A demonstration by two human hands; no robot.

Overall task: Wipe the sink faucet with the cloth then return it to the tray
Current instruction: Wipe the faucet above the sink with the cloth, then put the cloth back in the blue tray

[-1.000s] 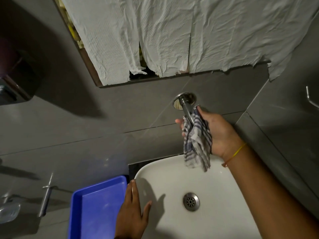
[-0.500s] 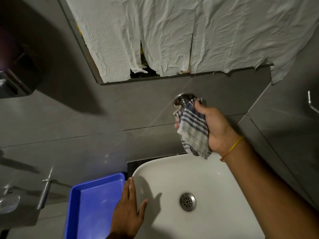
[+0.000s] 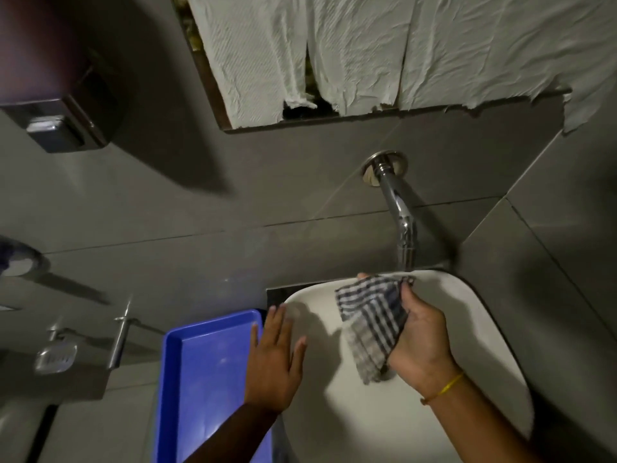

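A chrome faucet (image 3: 399,208) juts from the grey tiled wall and curves down over the white sink (image 3: 467,315). My right hand (image 3: 422,339) holds a blue-and-white checked cloth (image 3: 372,322) over the basin, below the spout and clear of it. The cloth hangs down and covers the drain. My left hand (image 3: 275,359) rests flat, fingers spread, on the sink's left rim. A blue tray (image 3: 203,379) sits just left of the sink, with nothing in it.
White paper sheets (image 3: 384,48) cover the mirror above the faucet. A dark dispenser (image 3: 56,125) hangs on the wall at upper left. A metal soap dish (image 3: 55,357) and a bar (image 3: 120,332) are fixed to the wall at lower left.
My right hand has come off the faucet with the cloth and dropped down over the basin. The whole spout is now uncovered. My left hand stays on the sink rim.
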